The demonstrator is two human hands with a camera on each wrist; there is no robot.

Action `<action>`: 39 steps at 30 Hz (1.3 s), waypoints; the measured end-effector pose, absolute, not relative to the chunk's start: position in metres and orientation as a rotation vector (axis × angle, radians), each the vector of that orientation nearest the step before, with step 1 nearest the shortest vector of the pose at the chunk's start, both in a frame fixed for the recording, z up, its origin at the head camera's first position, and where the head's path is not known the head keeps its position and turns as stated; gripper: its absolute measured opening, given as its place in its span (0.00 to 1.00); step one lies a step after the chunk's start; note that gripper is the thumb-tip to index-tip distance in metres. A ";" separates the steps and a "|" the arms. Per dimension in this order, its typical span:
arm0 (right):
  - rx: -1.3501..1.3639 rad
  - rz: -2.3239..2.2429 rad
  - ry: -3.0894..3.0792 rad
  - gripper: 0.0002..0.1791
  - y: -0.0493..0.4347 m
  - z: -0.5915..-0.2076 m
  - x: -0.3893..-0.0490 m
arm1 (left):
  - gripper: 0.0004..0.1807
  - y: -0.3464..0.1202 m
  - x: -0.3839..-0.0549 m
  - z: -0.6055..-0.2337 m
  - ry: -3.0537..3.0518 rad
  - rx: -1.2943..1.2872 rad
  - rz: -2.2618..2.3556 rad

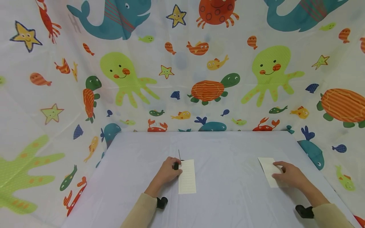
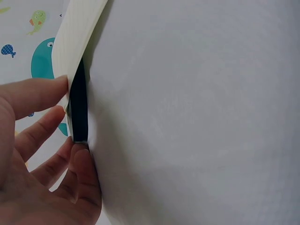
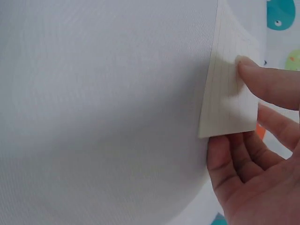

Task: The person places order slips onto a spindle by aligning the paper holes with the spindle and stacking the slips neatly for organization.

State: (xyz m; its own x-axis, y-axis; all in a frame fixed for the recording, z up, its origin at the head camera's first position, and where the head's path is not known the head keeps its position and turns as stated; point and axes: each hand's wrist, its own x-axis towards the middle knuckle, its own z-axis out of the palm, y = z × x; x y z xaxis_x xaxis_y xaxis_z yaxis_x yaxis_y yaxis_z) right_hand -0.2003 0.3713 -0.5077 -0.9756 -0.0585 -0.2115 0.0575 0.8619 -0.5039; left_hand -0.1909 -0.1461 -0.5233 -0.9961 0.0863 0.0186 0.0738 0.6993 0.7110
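A cream sheet of lined paper (image 1: 187,179) lies at the middle of the table, its upper left edge pinched by my left hand (image 1: 169,170). Along that edge is a narrow dark object (image 2: 80,105), partly hidden by paper and fingers; its kind is unclear. A thin dark line (image 1: 179,155) rises beside the fingertips in the head view. Farther right, my right hand (image 1: 289,173) pinches a second cream lined paper (image 1: 267,169), the thumb on its face and fingers behind it. In the right wrist view this paper (image 3: 227,89) stands tilted off the cloth.
White cloth covers the table (image 1: 222,177). Behind and at the sides hangs a curtain (image 1: 182,69) printed with sea animals. A black wrist device (image 1: 162,203) sits at the left sleeve, another black device (image 1: 304,211) at the right one.
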 end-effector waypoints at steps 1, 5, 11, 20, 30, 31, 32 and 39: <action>0.013 -0.806 2.805 0.42 0.372 -0.509 -0.201 | 0.14 -0.146 -0.190 -0.523 2.878 0.136 1.207; 0.053 -0.953 2.742 0.43 0.375 -0.510 -0.201 | 0.14 -0.146 -0.189 -0.522 2.875 0.129 1.207; 0.085 -1.124 2.667 0.37 0.373 -0.509 -0.199 | 0.15 -0.146 -0.189 -0.520 2.874 0.113 1.210; 0.131 -1.172 2.694 0.30 0.366 -0.509 -0.197 | 0.14 -0.147 -0.191 -0.520 2.875 0.120 1.199; 0.146 -1.279 2.685 0.33 0.348 -0.510 -0.190 | 0.13 -0.145 -0.189 -0.519 2.852 0.104 1.212; 0.140 -1.294 2.682 0.33 0.346 -0.510 -0.190 | 0.13 -0.145 -0.189 -0.518 2.849 0.103 1.215; 0.145 -1.308 2.680 0.33 0.343 -0.510 -0.189 | 0.13 -0.145 -0.189 -0.518 2.847 0.102 1.220; 0.119 -1.364 2.682 0.31 0.324 -0.511 -0.189 | 0.14 -0.145 -0.189 -0.519 2.851 0.093 1.221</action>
State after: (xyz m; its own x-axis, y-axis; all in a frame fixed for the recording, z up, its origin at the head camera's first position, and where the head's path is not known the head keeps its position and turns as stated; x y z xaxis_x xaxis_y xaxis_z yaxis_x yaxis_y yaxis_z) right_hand -0.1887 0.3240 -0.5105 -0.9884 0.0113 -0.1517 0.1292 0.5884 -0.7982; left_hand -0.1887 -0.1447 -0.5191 -0.9975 0.0703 -0.0118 0.0399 0.6884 0.7242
